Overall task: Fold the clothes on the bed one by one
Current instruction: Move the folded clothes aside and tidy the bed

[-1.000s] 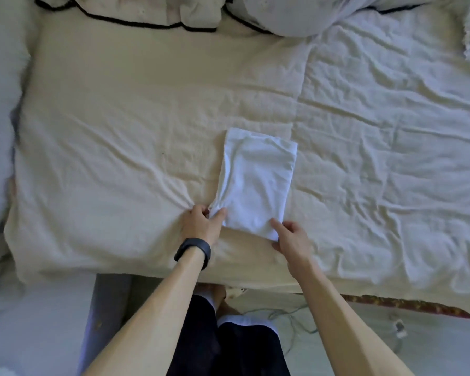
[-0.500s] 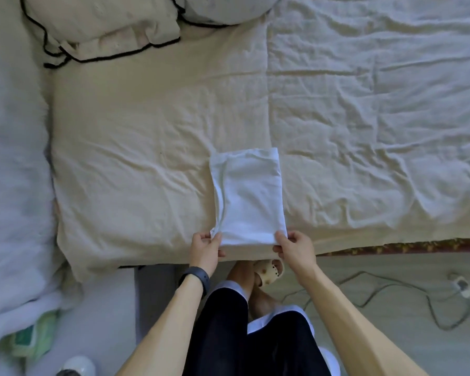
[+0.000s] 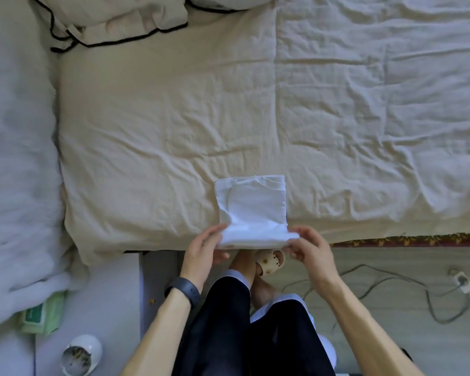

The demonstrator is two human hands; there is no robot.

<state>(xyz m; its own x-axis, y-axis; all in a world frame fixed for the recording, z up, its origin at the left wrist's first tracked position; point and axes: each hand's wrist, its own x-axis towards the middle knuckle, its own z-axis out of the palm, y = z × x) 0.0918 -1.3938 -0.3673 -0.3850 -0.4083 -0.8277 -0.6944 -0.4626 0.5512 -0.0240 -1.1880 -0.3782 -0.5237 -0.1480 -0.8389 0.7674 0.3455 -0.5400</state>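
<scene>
A white garment (image 3: 253,204), folded into a narrow rectangle, lies at the near edge of the cream-sheeted bed (image 3: 158,137). Its near end is lifted off the sheet and curled over. My left hand (image 3: 204,248), with a dark band on the wrist, holds the near left corner of that end. My right hand (image 3: 307,248) pinches the near right corner. The far half of the garment still lies flat on the bed.
A cream pillow with black piping (image 3: 114,20) sits at the bed's far left. A white fluffy blanket (image 3: 14,158) runs along the left. On the floor lie a grey cable with a plug strip (image 3: 461,280), a green packet (image 3: 42,313) and a white bin (image 3: 80,354).
The view has swung left and down, and the garment now sits at the bed's edge. Both hands have raised its near end off the sheet and begun turning it over.
</scene>
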